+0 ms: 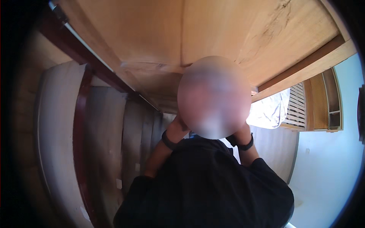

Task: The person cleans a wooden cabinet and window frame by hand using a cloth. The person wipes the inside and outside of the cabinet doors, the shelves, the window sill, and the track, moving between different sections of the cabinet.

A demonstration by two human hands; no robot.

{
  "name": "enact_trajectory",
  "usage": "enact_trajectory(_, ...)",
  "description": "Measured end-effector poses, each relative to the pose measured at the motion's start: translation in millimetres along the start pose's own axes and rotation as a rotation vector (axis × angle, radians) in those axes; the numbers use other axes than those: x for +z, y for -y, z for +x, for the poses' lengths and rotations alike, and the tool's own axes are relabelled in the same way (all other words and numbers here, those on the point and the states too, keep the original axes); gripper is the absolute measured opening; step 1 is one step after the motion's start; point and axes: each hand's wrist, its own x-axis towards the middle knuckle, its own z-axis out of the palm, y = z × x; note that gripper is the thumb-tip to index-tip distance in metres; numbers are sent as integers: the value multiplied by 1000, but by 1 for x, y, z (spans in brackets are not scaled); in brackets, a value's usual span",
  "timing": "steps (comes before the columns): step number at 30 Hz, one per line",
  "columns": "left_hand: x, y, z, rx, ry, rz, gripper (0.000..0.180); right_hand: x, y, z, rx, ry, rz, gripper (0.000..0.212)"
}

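Observation:
Both of my forearms reach up toward the middle of the head view, each with a black band at the wrist. My left hand (181,124) and my right hand (240,133) come together behind a round blurred patch. That patch hides the fingers of both, and whatever they might hold or touch. Above and beyond the hands spreads a large light-brown wooden panel (216,30) with dark grain marks. A black short-sleeved shirt (213,182) covers my upper body below them.
A dark red frame (81,125) runs down the left side, beside blurred greyish panels (106,144). A wooden beam (304,72) edges the panel on the right. Beyond it are white crumpled cloth (272,110), wooden slatted furniture (296,106) and a pale blue wall (327,163).

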Motion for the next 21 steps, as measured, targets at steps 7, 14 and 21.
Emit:
enact_trajectory(7, 75, -6, 28, 19, 203, -191, 34, -31, -59, -25, 142, -37, -83, 49)
enact_trajectory(14, 93, -9, 16, -59, 151, -207, 38, -11, -66, -26, 209, -175, -73, 40)
enact_trajectory(21, 87, -2, 23, -20, 176, -257, 38, -4, -59, -25, 271, -212, -64, 38)
